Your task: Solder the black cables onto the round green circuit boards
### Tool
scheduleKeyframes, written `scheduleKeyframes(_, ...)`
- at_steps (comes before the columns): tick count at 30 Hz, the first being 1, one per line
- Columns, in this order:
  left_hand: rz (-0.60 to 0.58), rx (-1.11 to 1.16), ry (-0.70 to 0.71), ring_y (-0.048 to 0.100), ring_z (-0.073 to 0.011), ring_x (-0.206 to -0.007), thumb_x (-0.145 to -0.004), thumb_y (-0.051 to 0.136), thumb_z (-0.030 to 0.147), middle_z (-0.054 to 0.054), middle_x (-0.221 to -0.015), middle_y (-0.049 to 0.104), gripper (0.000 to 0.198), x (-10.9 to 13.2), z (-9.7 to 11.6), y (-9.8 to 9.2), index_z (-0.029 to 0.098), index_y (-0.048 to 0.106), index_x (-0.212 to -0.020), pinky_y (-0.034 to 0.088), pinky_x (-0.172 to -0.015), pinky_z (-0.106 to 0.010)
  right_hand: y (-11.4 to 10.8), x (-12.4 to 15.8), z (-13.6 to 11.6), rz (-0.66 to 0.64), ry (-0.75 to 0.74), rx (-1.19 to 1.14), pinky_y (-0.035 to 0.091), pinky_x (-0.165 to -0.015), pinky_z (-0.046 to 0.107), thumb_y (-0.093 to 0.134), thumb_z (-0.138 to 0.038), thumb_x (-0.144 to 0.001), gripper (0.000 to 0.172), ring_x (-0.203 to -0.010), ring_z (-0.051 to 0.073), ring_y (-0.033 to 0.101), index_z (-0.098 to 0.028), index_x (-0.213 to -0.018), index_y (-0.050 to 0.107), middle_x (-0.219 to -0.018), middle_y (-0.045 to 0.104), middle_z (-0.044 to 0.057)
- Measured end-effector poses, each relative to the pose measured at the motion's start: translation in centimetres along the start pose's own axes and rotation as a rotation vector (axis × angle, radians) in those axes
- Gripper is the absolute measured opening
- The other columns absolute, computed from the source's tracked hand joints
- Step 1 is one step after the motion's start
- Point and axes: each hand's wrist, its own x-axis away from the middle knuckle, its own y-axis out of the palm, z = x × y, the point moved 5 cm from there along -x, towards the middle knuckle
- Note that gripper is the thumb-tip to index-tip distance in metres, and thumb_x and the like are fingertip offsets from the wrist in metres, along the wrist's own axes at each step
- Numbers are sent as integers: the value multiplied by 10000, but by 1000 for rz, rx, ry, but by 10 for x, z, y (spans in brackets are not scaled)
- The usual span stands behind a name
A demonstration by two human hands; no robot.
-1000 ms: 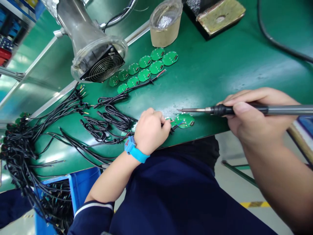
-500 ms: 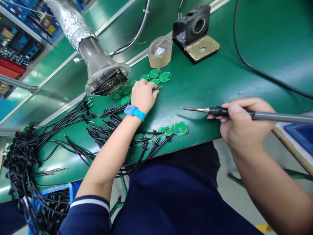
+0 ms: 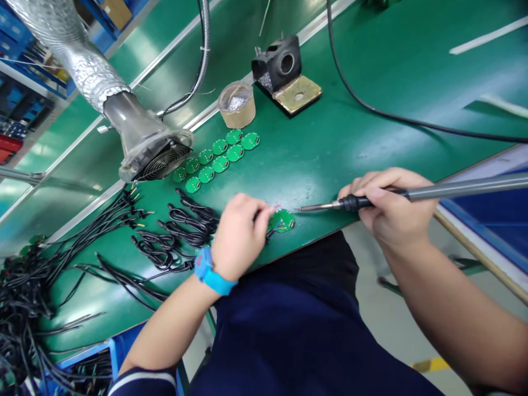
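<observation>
My right hand (image 3: 391,206) is wrapped round a soldering iron (image 3: 358,202), its tip pointing left. Close to that tip lies a round green circuit board (image 3: 282,220) with coloured wires on it, at the front of the bench. My left hand (image 3: 243,234), wearing a blue wrist strap (image 3: 214,272), is closed in a pinch just left of this board. Blurred pinkish wire ends poke out at its fingertips, seemingly from a black cable; the rest of that cable is hidden by the hand. Two rows of bare round boards (image 3: 220,163) lie farther back.
Behind stand a tub (image 3: 237,113) of solder bits and a soldering iron stand (image 3: 284,69) with a sponge. A fume extractor hood (image 3: 157,148) hangs at the left. Bundles of black cables (image 3: 185,220) cover the left side. The iron's cord (image 3: 383,114) crosses the right.
My left hand has come from the bare boards down toward the wired board at the front edge, wire ends still in its fingers. The soldering iron's tip is now nearer that board.
</observation>
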Motion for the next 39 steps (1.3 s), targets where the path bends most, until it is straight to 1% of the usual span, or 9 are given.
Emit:
scheduleKeyframes(2,-54,1,-56,558,-152,-747,-838,587,147,-36,-744,575,110,9,4,19,146,624,-735,466,-722,-279,0,2,0,-40,-3,18,440,-480,325,648,-229,-686,110,-491,162,526,-198,-596,594,-532,541,-6)
scheduleKeyframes(4,-71,-22,-94,552,-171,-752,-833,583,145,-51,-746,560,122,11,2,35,132,627,-720,473,-728,-307,-1,4,2,-78,-10,57,450,-508,331,645,-212,-707,91,-529,168,549,-194,-625,609,-569,561,3)
scheduleKeyframes(7,-72,-54,-106,542,-185,-752,-839,570,157,-60,-737,542,138,9,-3,46,124,628,-718,474,-732,-333,-2,8,4,-122,-32,121,461,-526,329,645,-212,-731,79,-555,163,559,-195,-657,622,-621,583,8)
scheduleKeyframes(20,-30,-124,-76,522,-186,-724,-846,528,161,-65,-719,518,184,8,-3,49,122,593,-679,464,-699,-337,6,10,-4,-231,-91,221,482,-549,333,612,-178,-755,55,-558,152,554,-197,-704,613,-654,591,3)
scheduleKeyframes(26,-13,-152,-71,515,-185,-721,-848,516,158,-60,-709,511,193,9,-3,50,135,573,-665,456,-689,-336,7,9,-5,-237,-110,242,498,-568,341,617,-178,-747,50,-551,148,551,-201,-703,616,-651,595,4)
scheduleKeyframes(31,-12,-144,-54,511,-184,-720,-852,508,159,-60,-707,510,195,9,-3,51,137,567,-668,454,-687,-334,3,10,-3,-170,-119,230,491,-537,334,621,-215,-758,67,-551,152,556,-202,-693,611,-638,591,4)
scheduleKeyframes(35,-6,-145,-57,508,-185,-724,-855,506,163,-59,-709,507,198,10,-3,51,138,565,-668,454,-691,-334,4,10,0,-190,-77,225,483,-542,339,624,-194,-748,56,-558,156,558,-194,-693,616,-644,594,10)
scheduleKeyframes(37,-6,-149,-57,509,-187,-724,-853,508,163,-60,-708,506,195,10,-3,51,134,567,-669,456,-692,-335,2,8,0,-135,-68,176,467,-520,337,628,-197,-734,68,-545,161,557,-192,-667,613,-616,584,8)
scheduleKeyframes(39,-8,-152,-51,511,-189,-724,-855,507,164,-62,-707,506,196,10,-3,51,131,570,-672,456,-691,-335,0,6,0,-44,-72,106,444,-487,330,636,-199,-703,83,-519,165,546,-191,-626,605,-571,563,3)
